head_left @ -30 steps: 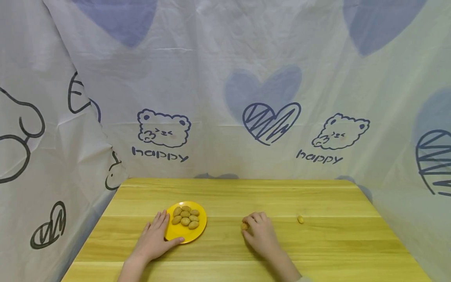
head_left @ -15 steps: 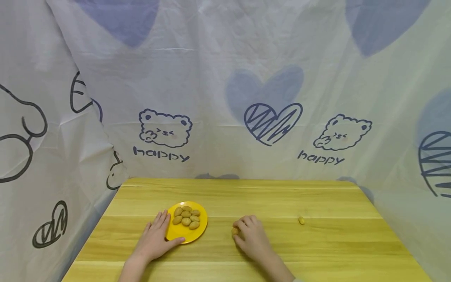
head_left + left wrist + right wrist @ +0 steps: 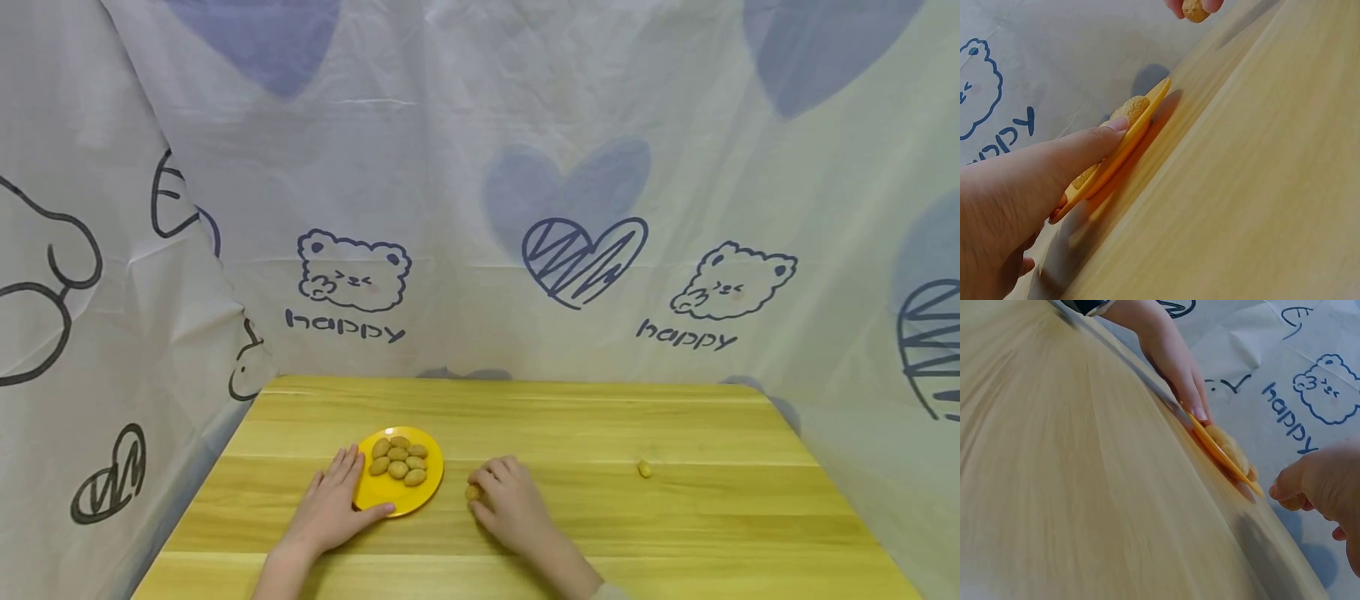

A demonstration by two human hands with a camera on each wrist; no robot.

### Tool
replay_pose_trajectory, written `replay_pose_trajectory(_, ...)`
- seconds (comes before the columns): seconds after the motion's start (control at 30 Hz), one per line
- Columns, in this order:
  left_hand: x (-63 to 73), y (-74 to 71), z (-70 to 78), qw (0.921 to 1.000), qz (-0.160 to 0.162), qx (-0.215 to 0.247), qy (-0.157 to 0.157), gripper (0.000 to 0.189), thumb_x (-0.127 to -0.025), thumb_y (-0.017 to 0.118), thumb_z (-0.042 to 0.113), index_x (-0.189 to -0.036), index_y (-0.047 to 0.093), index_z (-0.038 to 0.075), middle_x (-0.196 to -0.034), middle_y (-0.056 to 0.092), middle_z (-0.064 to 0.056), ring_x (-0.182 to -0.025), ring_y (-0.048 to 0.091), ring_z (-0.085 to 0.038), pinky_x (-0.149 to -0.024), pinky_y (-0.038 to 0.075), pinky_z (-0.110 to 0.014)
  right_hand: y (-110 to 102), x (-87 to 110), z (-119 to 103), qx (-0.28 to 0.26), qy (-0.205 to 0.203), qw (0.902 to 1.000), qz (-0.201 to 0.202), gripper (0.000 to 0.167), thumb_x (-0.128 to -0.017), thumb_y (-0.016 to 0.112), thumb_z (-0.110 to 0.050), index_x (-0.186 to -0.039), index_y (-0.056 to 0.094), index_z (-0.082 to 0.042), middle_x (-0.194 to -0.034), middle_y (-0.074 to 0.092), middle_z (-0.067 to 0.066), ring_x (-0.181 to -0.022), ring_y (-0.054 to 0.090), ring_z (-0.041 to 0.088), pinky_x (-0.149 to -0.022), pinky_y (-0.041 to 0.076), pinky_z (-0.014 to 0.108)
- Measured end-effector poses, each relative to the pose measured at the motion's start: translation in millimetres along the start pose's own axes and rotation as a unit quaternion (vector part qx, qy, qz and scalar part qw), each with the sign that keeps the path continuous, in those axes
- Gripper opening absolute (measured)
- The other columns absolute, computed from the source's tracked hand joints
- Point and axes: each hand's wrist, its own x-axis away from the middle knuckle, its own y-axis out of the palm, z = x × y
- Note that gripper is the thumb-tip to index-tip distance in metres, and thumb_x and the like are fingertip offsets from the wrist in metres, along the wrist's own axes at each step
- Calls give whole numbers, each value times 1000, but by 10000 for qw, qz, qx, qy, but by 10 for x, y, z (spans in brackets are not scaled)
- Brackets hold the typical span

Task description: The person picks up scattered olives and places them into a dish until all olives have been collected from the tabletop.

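A round yellow plate (image 3: 375, 493) stands left of the table's middle, bearing several wrinkled, tan, oval nuts (image 3: 398, 455). My left hand (image 3: 327, 510) lies along its left edge with straight, spread fingers. In the left wrist view the thumb (image 3: 1088, 150) rests on the plate's rim near one nut (image 3: 1130, 109). Right of the plate, my right hand (image 3: 513, 506) pinches another wrinkled tan nut (image 3: 473, 492) between thumb and fingers. The right wrist view shows that held nut (image 3: 1293, 502) mostly covered by the fingers, apart from the plate (image 3: 1225, 464).
One small tan nut (image 3: 644, 469) lies alone on the wooden table (image 3: 712, 533), off to the right. White cloth (image 3: 450, 333) printed with hearts, bears and lettering hangs behind and beside the table.
My right hand has moved left toward the plate, carrying the pinched nut. The left hand and the plate have stayed in place.
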Motion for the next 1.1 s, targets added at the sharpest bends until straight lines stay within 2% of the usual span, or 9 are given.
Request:
replay_pose_trajectory(0.33,11,-44,33,9999,-122,-18,-28,109,-81,53,77,-151,27,-3,-162,18,-20,-150,15,-40,-118,15,-65,93,-100,-109,-19,-93,9999,-135,26,-80,78,-30,-102,68,-22,-99,63,-8,-97,52,12,-84,46,31)
replay_pose_trajectory(0.57,7,-35,27,10000,-95,-6,-20,108,-81,54,76,-151,28,-4,-162,18,-20,-150,15,-40,-118,15,-65,118,-196,-181,-108,-251,9996,-91,26,-80,78,-29,-103,68,-21,-98,62,-8,-96,51,11,-83,45,29)
replay_pose_trajectory(0.83,-2,-9,11,10000,-71,20,-37,109,-81,53,77,-151,28,-3,-162,18,-19,-150,15,-39,-118,14,-65,155,-329,-276,79,-337,9992,-224,24,-82,75,-31,-104,69,-21,-102,64,-7,-98,53,11,-86,46,29)
replay_pose_trajectory(1.1,5,-9,9,9999,-63,85,-19,109,-81,54,76,-151,28,-3,-162,18,-19,-150,15,-39,-118,14,-66,177,-442,-368,39,-383,9986,-357,25,-85,74,-32,-106,69,-21,-103,63,-8,-99,52,11,-87,46,28)
